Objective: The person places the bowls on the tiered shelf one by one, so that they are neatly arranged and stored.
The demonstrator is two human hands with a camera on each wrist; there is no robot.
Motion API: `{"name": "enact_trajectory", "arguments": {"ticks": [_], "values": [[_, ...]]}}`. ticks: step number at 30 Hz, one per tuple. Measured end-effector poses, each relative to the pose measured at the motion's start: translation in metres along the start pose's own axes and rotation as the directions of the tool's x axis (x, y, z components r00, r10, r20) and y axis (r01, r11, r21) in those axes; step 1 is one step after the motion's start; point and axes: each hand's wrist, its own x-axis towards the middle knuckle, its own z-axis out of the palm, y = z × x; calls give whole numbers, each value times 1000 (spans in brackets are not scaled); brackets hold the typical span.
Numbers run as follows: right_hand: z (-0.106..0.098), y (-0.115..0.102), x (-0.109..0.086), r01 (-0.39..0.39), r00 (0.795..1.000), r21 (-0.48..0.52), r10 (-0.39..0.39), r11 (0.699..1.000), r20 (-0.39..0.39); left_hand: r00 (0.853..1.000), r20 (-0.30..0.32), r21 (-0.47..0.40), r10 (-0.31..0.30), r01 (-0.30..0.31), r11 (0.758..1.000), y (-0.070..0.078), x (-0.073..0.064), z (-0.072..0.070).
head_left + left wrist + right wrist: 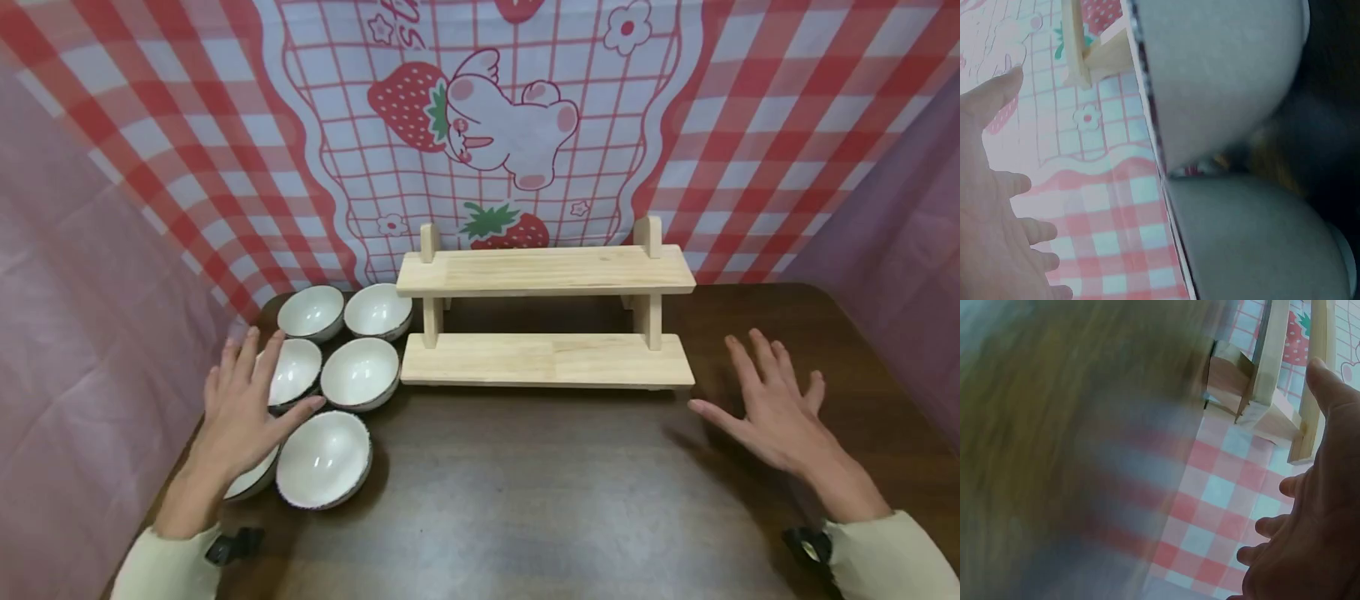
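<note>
Six bowls (360, 373) down, neither hand on them

And here they are, all six bowls on the table (525, 483), mouths up, three pairs running from front to back, just left of the rack (545, 271). No bowl is up in the air, none is on the rack, none sits inside another. My call: this is the very start, with nothing done to the bowls as they lie and all the handling left to do.

Look at the hands! The left hand (240, 417) is spread wide over the outer row, hiding much of the front outer bowl; it seems to hang above the rims, though I can't swear the thumb touches nothing. Away on the other side, the right hand (780, 417) is spread too, holding nothing, well apart from the bowls, nearest the rack's right end.

The rack itself: pale wood, two boards, one above the other, standing at the back. Beneath it all, dark brown wood with a soft sheen and a rounded far corner. Behind hangs a red-and-white checked cloth (750, 125), strawberries and a cartoon animal lying sideways on it. Pale pink drapes (90, 333) close in both sides.
</note>
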Motion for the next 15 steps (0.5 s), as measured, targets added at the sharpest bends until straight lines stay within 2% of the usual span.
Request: {"name": "enact_trajectory", "arguments": {"ticks": [8, 15], "values": [[5, -7, 11, -2, 998, 112, -5, 994, 58, 997, -49, -79, -54, 50, 996, -23, -20, -6], [10, -9, 23, 10, 988, 246, -47, 969, 148, 998, -30, -227, -64, 56, 972, -46, -39, -10]]}}
